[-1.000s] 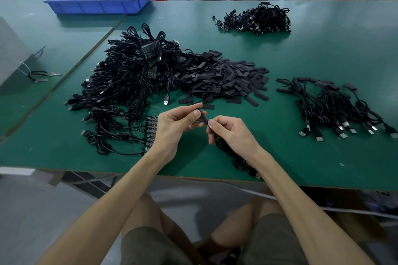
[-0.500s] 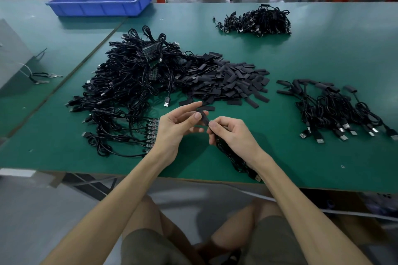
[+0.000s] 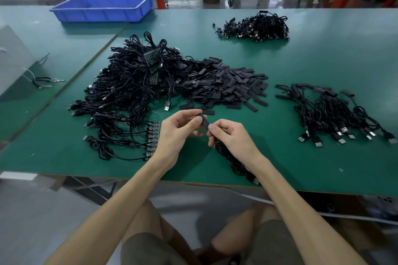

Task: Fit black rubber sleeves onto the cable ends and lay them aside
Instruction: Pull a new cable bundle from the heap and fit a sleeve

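Note:
Above the near part of the green table, my left hand pinches a black rubber sleeve between thumb and forefinger. My right hand grips a black cable just below the sleeve; the rest of that cable trails back to the table's front edge. Whether the cable end is inside the sleeve is hidden by my fingers. A heap of loose sleeves lies just beyond my hands. To its left is a big tangle of bare cables. Sleeved cables lie in a group to the right.
Another cable pile sits at the far middle of the table. A blue plastic bin stands at the far left. A strip of small circuit boards lies by my left wrist. Keys lie on the left table.
Both hands have stayed in place, working the sleeve and cable end together with small finger movements. The piles have not moved.

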A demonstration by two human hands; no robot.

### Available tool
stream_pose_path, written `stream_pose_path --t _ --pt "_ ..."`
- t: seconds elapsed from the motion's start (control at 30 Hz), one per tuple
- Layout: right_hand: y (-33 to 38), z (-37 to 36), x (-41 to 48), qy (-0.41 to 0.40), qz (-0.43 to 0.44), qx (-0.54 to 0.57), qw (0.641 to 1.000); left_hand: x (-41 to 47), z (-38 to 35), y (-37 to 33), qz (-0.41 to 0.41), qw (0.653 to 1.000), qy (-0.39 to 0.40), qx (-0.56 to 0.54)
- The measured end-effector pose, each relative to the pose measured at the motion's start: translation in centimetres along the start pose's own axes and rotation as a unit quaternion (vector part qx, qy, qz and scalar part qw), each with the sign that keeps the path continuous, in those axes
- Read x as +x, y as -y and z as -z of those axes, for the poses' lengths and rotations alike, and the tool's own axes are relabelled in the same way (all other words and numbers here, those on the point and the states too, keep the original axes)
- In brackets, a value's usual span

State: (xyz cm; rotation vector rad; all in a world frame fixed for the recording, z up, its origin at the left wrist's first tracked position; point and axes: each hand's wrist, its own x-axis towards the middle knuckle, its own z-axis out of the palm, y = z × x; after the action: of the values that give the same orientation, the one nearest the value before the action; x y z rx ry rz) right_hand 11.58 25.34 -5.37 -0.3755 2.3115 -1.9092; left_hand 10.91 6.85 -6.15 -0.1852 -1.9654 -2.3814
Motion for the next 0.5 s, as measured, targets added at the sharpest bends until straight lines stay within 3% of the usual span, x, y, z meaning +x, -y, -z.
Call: stream_pose_path --t 0.13,0.23,0.3,0.4,0.5 --pt "-0.1 0.1 0.0 -0.104 0.010 0.063 0.993 0.1 -0.9 -0.2 0.016 0.993 0.004 0.118" --pt "-0.5 0.8 0.1 -0.198 0.001 0.121 0.973 0.1 -1.8 -0.4 0.022 0.947 0.093 0.306" --pt "-0.6 1.0 0.1 -0.207 -0.008 0.137 0.969 -0.2 -2.7 -0.6 0.027 0.917 0.151 0.369" --pt "-0.6 1.0 0.0 -0.174 -0.001 0.129 0.976 -0.4 -3.9 -1.0 0.014 0.886 0.179 0.428" --pt "-0.5 0.9 0.1 -0.166 0.002 0.140 0.976 -0.1 -4.8 -1.5 0.051 0.900 0.204 0.382"
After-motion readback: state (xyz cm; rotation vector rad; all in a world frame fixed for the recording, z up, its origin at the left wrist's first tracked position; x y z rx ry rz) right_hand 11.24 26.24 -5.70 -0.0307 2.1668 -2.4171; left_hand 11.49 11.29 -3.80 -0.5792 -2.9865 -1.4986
